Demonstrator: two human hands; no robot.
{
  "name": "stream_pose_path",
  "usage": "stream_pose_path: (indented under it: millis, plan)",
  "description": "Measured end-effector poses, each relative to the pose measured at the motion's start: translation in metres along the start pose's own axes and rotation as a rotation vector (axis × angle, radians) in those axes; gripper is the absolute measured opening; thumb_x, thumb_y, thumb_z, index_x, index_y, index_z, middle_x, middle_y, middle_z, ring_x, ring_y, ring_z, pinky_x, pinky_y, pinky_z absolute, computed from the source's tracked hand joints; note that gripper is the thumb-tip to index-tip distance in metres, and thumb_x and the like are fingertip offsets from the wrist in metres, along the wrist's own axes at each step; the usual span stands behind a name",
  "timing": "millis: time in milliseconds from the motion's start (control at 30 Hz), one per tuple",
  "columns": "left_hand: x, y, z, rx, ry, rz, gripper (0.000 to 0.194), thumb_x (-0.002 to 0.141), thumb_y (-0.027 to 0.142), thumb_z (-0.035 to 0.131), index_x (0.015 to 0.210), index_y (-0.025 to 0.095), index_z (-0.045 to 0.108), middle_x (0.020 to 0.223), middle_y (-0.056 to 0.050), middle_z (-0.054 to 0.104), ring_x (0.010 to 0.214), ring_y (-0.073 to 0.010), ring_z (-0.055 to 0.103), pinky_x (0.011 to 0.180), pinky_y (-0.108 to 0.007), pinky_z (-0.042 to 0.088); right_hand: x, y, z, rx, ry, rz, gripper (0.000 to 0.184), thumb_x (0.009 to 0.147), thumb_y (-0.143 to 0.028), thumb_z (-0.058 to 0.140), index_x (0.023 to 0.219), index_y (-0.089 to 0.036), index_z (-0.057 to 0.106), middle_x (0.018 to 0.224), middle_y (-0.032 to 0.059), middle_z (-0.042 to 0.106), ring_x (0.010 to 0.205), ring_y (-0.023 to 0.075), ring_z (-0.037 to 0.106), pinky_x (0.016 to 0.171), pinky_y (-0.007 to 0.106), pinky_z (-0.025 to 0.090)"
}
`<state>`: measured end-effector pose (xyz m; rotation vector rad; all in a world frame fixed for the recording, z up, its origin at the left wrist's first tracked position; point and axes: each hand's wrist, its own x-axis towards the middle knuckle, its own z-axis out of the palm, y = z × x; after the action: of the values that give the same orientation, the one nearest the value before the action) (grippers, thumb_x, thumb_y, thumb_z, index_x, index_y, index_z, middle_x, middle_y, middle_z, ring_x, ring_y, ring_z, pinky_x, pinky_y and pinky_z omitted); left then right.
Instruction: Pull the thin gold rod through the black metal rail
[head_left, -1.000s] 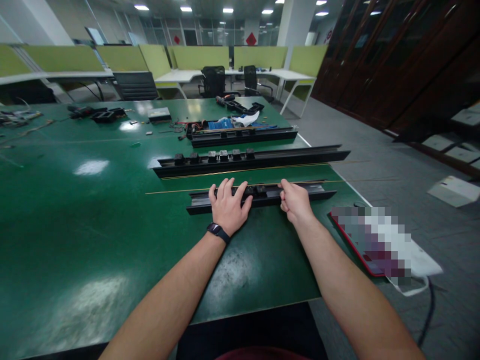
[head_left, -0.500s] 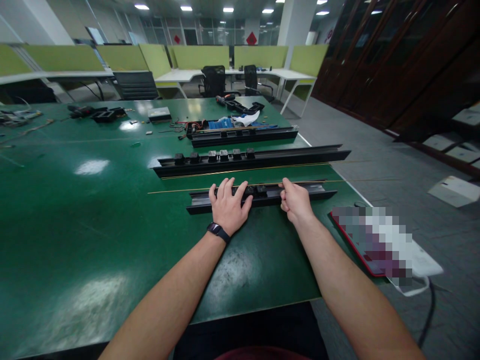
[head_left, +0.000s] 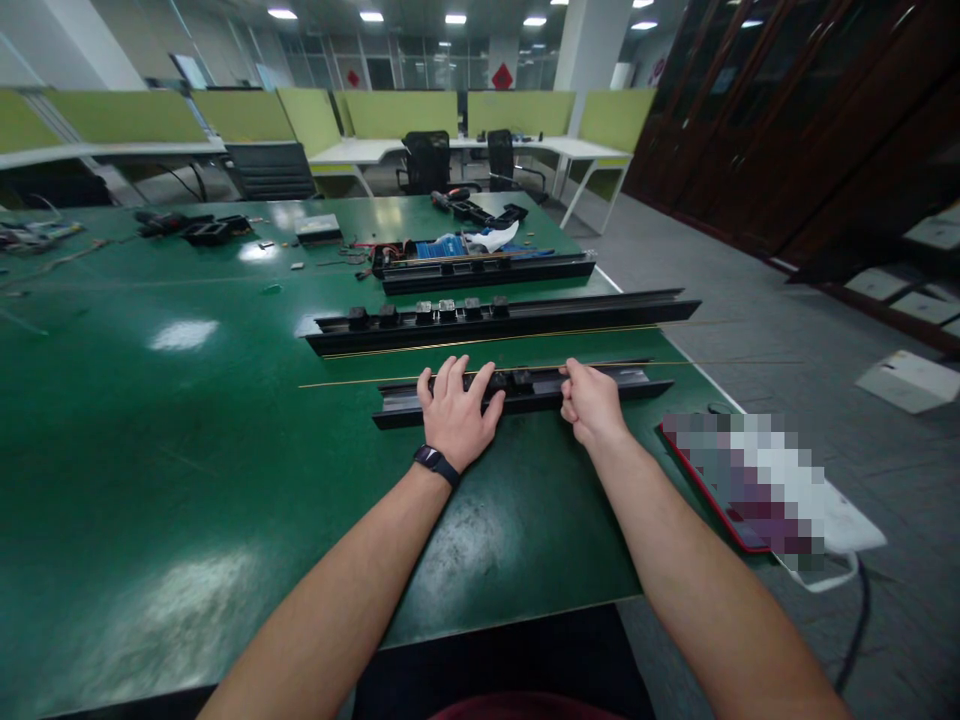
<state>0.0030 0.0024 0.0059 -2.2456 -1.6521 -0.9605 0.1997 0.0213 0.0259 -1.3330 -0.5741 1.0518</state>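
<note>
A short black channel rail [head_left: 401, 414] lies across the green table [head_left: 225, 440] in front of me, with small black blocks [head_left: 517, 379] in its groove. My left hand [head_left: 459, 415] rests on the rail with its fingers spread, partly covering the blocks. Closed in a pinch, my right hand [head_left: 592, 400] has hold of a long thin brass-coloured rod [head_left: 360, 381] above the rail's right half. The rod runs along the rail's far side and sticks out past both ends. My left fingertips are close to it; whether they touch it I cannot tell.
Behind lies a longer black rail [head_left: 585, 316] with several blocks and another thin rod beside it. Farther back are a third rail [head_left: 487, 278], blue parts [head_left: 442, 247] and a white-topped box [head_left: 319, 229]. A red-edged device [head_left: 720, 500], blurred out, sits at the right table edge.
The thin rod has shifted very slightly to the right. Both hands look almost unmoved on the rail.
</note>
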Motion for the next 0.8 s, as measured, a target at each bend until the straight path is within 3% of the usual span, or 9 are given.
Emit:
stream_pose_path:
  millis: [200,533,800]
  plan:
    - [0.0002,0.0001,0.0001,-0.016,0.004,-0.004,0.042,0.098,0.048,0.056,0.137,0.033,0.065,0.149,-0.012,0.057,0.144,-0.0337,0.046,0.125,-0.06,0.017,-0.0014,-0.0007,-0.0008,-0.035,-0.017,-0.006,0.023,0.094,-0.036,0.067,0.084,-0.016,0.062,0.044,-0.0068,0.047,0.025,0.0046,0.029,0.026,0.016,0.018]
    - [0.0002,0.0001,0.0,0.0,0.001,0.002,0.042,0.099,0.048,0.055,0.138,0.033,0.064,0.149,-0.013,0.057,0.145,-0.0333,0.045,0.124,-0.061,0.018,-0.001,-0.0018,-0.0002,0.003,0.014,0.0,0.016,0.096,-0.027,0.061,0.084,-0.017,0.061,0.044,-0.0073,0.047,0.024,0.005,0.028,0.026,0.017,0.018]
    - [0.0001,0.0004,0.0003,-0.009,0.001,-0.002,0.042,0.099,0.049,0.055,0.137,0.033,0.064,0.149,-0.012,0.057,0.145,-0.0329,0.045,0.124,-0.061,0.018,-0.0009,0.0,0.0,-0.023,-0.007,-0.011,0.023,0.097,-0.034,0.061,0.083,-0.016,0.062,0.044,-0.0069,0.046,0.024,0.0051,0.029,0.025,0.017,0.017]
